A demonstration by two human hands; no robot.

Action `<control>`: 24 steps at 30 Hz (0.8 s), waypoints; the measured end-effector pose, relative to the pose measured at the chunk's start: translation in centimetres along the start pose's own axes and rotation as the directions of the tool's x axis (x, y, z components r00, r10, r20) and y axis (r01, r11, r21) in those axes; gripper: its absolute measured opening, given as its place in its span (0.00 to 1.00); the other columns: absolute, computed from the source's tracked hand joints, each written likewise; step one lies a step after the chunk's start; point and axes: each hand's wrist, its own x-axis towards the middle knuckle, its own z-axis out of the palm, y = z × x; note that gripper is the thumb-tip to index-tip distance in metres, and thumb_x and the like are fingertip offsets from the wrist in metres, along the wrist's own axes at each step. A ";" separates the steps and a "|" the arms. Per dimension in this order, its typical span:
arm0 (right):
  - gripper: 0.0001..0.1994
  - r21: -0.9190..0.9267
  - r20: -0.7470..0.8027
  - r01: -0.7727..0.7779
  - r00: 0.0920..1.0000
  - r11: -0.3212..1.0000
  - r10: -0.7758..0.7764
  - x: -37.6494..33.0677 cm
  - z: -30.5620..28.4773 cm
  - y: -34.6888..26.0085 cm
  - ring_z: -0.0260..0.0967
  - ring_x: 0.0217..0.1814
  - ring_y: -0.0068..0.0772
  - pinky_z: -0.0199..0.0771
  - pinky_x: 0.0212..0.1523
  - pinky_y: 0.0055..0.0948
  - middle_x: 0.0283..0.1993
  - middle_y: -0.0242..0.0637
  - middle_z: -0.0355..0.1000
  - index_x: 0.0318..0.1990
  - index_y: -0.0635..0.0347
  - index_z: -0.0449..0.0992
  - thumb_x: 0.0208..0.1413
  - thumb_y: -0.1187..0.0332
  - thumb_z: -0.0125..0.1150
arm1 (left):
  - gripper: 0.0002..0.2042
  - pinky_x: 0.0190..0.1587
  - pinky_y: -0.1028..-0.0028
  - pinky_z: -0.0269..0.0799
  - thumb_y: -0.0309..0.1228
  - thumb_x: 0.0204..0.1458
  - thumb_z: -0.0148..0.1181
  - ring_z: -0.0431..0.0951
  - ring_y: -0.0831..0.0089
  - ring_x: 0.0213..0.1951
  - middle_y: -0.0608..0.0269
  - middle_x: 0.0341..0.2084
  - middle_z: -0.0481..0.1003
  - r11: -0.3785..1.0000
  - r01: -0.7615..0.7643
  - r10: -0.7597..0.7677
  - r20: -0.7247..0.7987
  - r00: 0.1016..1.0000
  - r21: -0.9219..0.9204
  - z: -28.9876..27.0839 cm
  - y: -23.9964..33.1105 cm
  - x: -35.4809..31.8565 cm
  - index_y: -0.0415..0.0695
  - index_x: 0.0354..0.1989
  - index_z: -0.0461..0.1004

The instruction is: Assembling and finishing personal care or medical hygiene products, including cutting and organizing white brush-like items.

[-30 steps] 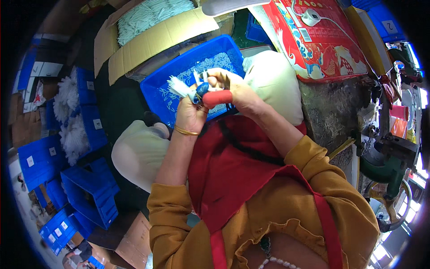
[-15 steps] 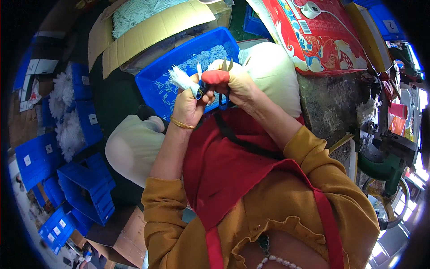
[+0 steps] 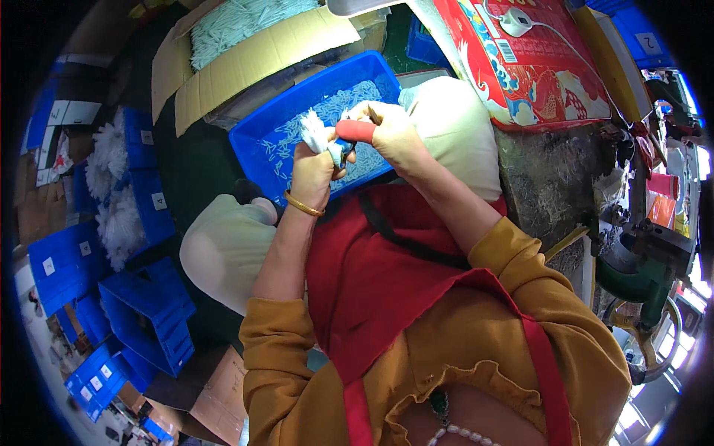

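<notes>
My left hand (image 3: 312,169) is closed round a bundle of thin white plastic strips (image 3: 313,131), whose loose ends fan out above the fist. Close beside it, my right hand (image 3: 398,140) is curled round a pair of scissors (image 3: 375,117); only part of the tool shows, the fingers hiding most of it. A red cover (image 3: 355,131) wraps the right thumb, which nearly meets the bundle. Both hands are over a blue plastic bin (image 3: 242,145) with many short white pieces (image 3: 279,141) scattered inside.
Beyond the bin stands an open cardboard box (image 3: 260,63) full of long white strips. A red patterned box (image 3: 550,74) with a white plug on it lies at the right. Blue crates (image 3: 149,308) are stacked at the left. A green machine (image 3: 632,279) stands at the far right.
The scissors have turned, so their blades and handle show less. The bundle has tipped more upright, and both hands have drawn slightly closer together.
</notes>
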 end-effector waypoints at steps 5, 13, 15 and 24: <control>0.07 -0.092 -0.057 0.011 0.998 0.996 -0.017 0.3 -0.2 0.0 0.61 0.23 0.21 0.60 0.25 0.19 0.21 0.33 0.65 0.23 0.65 0.68 0.38 0.72 0.59 | 0.09 0.17 0.84 0.65 0.23 0.43 0.44 0.70 0.80 0.19 0.58 0.20 0.72 0.984 -0.099 0.109 -0.062 0.992 0.150 -0.2 0.1 -0.2 0.35 0.32 0.69; 0.08 -0.023 -0.024 0.028 0.999 0.999 -0.028 0.2 -0.4 0.1 0.57 0.23 0.16 0.57 0.28 0.15 0.22 0.27 0.63 0.28 0.64 0.69 0.39 0.71 0.59 | 0.09 0.16 0.82 0.64 0.25 0.44 0.43 0.69 0.80 0.16 0.60 0.18 0.71 0.999 0.008 -0.007 -0.022 1.000 0.044 -0.4 0.7 -0.3 0.36 0.30 0.70; 0.08 -0.042 -0.044 0.048 0.998 0.998 -0.050 0.1 -0.5 0.2 0.57 0.23 0.16 0.56 0.27 0.15 0.21 0.26 0.63 0.27 0.63 0.69 0.39 0.70 0.59 | 0.09 0.17 0.82 0.64 0.25 0.44 0.43 0.69 0.79 0.16 0.59 0.18 0.71 0.999 0.002 -0.001 -0.024 1.000 0.045 0.0 0.5 -0.3 0.35 0.30 0.69; 0.04 -0.002 -0.022 -0.092 0.996 0.996 0.092 -0.7 -0.1 -0.8 0.59 0.26 0.18 0.59 0.28 0.17 0.23 0.30 0.65 0.23 0.65 0.68 0.40 0.74 0.55 | 0.11 0.23 0.78 0.70 0.28 0.46 0.45 0.73 0.74 0.20 0.53 0.22 0.72 0.997 0.013 -0.022 0.115 0.993 0.081 -0.4 1.3 -0.7 0.34 0.35 0.67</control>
